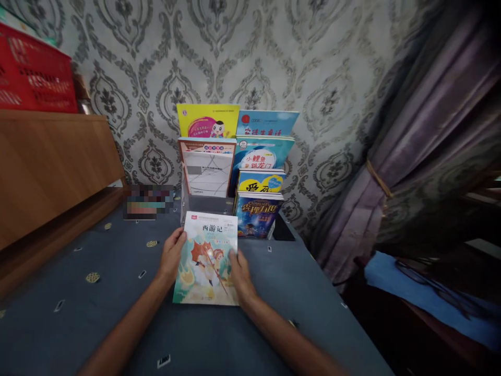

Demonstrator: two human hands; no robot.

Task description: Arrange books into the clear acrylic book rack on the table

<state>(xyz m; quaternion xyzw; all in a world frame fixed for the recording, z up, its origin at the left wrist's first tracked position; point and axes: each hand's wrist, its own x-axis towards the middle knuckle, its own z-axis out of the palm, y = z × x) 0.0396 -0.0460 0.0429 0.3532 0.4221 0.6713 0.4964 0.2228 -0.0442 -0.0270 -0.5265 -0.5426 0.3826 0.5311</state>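
While our two hands grip it from either side, the paperback of 西游记 [205,259] sits at the near side of the clear acrylic book rack [187,203], its far edge almost at the rack's foot and its near edge over the blue-grey bedspread [97,318]. Our left hand [171,256] has its fingers [180,236] together, curled over the book's left edge, while our right hand [239,275] presses its fingers [234,256] together against the right edge, so both are clamped on the cover. We cannot tell whether the book touches the bedspread

The rack holds books upright in rows: a pale book with a grey-and-white cover [206,167] stands at the front left, with a yellow picture book [207,121] behind it. To the right, a blue book [266,122], a pale-blue book titled 小鲤鱼跳龙门 [258,156], a yellow book [260,181] and a dark-blue book [258,215] step down toward us, the last nearest. A black flat object [283,228] lies just right of them. Farther left, a red crate [35,73] sits on a wooden panel [50,167], and a purple curtain [426,130] hangs on the right
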